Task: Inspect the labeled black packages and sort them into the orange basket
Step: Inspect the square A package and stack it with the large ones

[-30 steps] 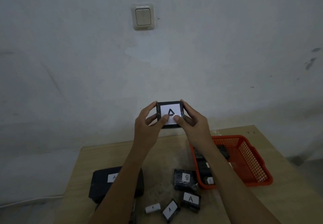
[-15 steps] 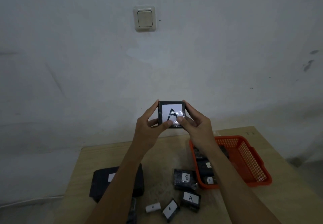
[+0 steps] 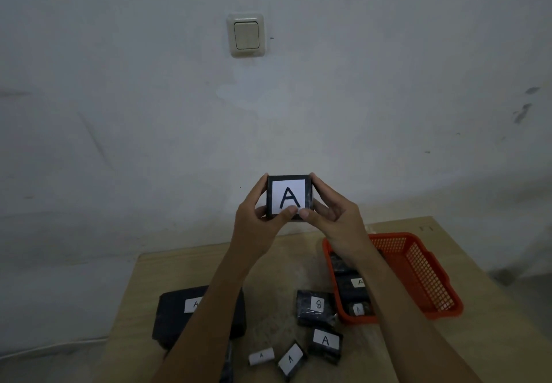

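- Standing behind everything is a pale wall (image 3: 388, 83) with a cream light switch (image 3: 246, 35) set high on it.
- A wooden table (image 3: 493, 337) runs below, carrying the loose packages and the basket.
- The orange basket (image 3: 430, 281) sits on the right of the table, and the right forearm crosses over its near left part; inside it lie black packages, one with a label reading "A" (image 3: 360, 282).
- A big black package (image 3: 176, 320) lies at the left, its label partly hidden by the left forearm.
- Small packages lie between them: one whose label (image 3: 317, 304) looks like "B", one marked "A" (image 3: 325, 340), another tilted one (image 3: 290, 359), and a small white roll (image 3: 261, 356).
- The held package (image 3: 289, 196) is raised well above the table, in front of the wall, its square face upright towards the camera, white label reading "A".
- The left hand (image 3: 254, 227) grips its left edge, thumb on the lower front.
- The right hand (image 3: 337, 221) grips the right edge likewise.
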